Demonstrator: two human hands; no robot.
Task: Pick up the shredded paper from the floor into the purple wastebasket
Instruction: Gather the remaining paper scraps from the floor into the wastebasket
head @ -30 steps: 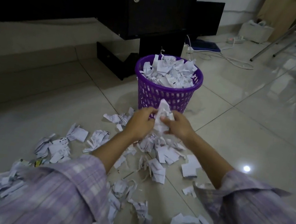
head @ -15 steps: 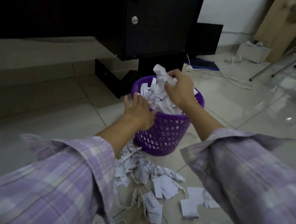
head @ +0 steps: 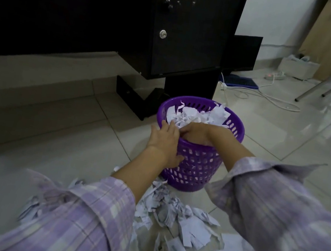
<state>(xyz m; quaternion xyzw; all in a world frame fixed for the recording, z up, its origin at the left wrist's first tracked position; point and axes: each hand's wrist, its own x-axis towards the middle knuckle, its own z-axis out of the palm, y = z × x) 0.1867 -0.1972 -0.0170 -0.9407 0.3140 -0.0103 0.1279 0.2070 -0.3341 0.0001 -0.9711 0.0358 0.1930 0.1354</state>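
While the round purple perforated plastic wastebasket (head: 198, 145) at twelve o'clock brims with shredded white paper (head: 191, 116), the right hand (head: 196, 132) presses inside, its grip hidden; the left hand (head: 165, 141), released, steadies it. Many shredded scraps (head: 184, 222) remain on the tiled floor (head: 50, 140) at six o'clock.

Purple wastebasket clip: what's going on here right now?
A person in a lilac plaid shirt is clearing torn white shredded paper into a perforated purple plastic wastebasket. The right hand reaches inside, pressing on the paper there, while the left hand steadies the outer wall. The basket is nearly full, and many scraps lie on the tiled floor in front.
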